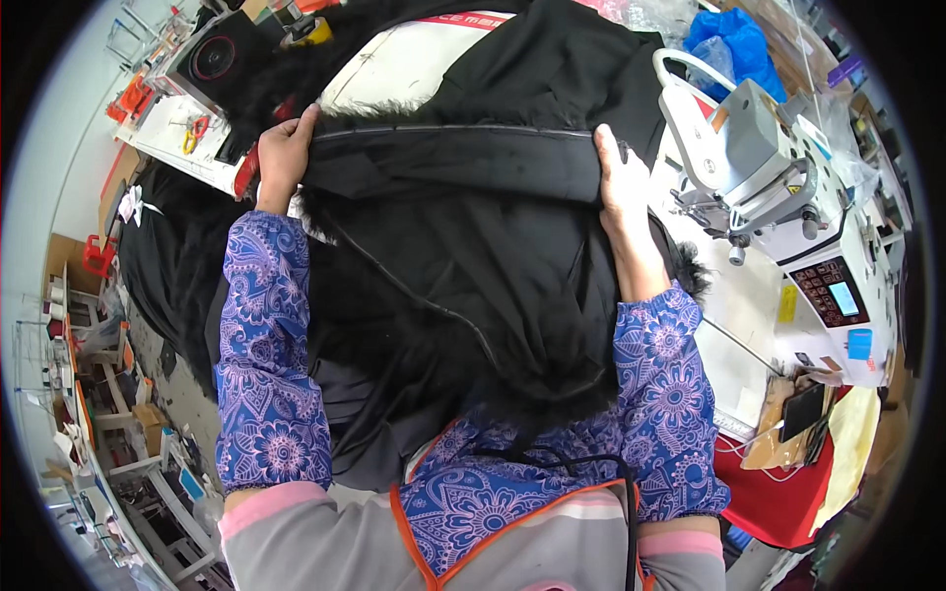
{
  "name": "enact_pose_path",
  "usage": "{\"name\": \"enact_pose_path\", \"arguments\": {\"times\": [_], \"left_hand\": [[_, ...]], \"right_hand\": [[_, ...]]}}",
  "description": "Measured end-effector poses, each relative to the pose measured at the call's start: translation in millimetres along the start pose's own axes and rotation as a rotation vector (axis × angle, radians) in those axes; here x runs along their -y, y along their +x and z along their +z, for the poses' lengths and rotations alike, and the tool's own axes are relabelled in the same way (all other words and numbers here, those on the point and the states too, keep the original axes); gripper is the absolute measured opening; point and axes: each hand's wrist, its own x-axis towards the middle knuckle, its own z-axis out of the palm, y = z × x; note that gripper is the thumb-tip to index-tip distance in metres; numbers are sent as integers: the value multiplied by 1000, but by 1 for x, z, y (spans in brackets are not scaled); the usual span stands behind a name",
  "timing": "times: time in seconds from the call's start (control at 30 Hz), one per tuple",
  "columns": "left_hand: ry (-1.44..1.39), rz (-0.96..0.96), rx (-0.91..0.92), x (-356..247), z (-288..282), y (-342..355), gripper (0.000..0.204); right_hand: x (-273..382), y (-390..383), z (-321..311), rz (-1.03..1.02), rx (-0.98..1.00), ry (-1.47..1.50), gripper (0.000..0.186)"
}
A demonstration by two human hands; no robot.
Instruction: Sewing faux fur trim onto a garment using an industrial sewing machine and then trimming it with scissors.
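Garment: black fabric piece (453, 231) with fluffy black fur trim (537, 402), spread across the middle in front of the person, lower folds reaching the lap.
Held edge: a straight, narrow seam line running between the two hands, fur fringing its far side toward the left; a second seam slants down to the right across the folds below.
Left hand (284, 158): closed on the left end of the edge, thumb up, fingers folded.
Right hand (623, 192): at the right end, thumb pressed along the fabric; closed on it, fingers partly hidden.
Wearer: blue-and-pink patterned oversleeves (271, 364), matching apron (483, 512) with orange binding.
Beyond garment: white tabletop (379, 74), partly covered by black fabric.
Right side: grey-and-white machine (754, 148) with dark keypad panel (831, 293); blue plastic bag (737, 49) behind; red cloth (783, 502) nearer the person.
Left side: orange-handled scissors (195, 133) near a black speaker box (217, 61); dark cloth heap (168, 256) below.
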Motion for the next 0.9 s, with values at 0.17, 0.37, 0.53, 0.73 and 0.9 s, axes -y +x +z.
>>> {"name": "enact_pose_path", "arguments": {"times": [0.17, 0.37, 0.53, 0.73, 0.9], "left_hand": [[226, 132, -278, 9, 4, 10, 42], [376, 545, -431, -40, 8, -32, 35], [515, 617, 349, -124, 56, -140, 75], [540, 678, 413, -59, 131, -22, 65], [822, 1096, 312, -104, 168, 48, 71]], "right_hand": [[23, -58, -4, -172, 455, 11, 30], [36, -116, -104, -815, 517, -793, 19], [17, -147, -144, -602, 391, -990, 28], [3, -151, -76, -601, 536, -1037, 71], [-9, -137, -2, -738, 451, -975, 71]]}}
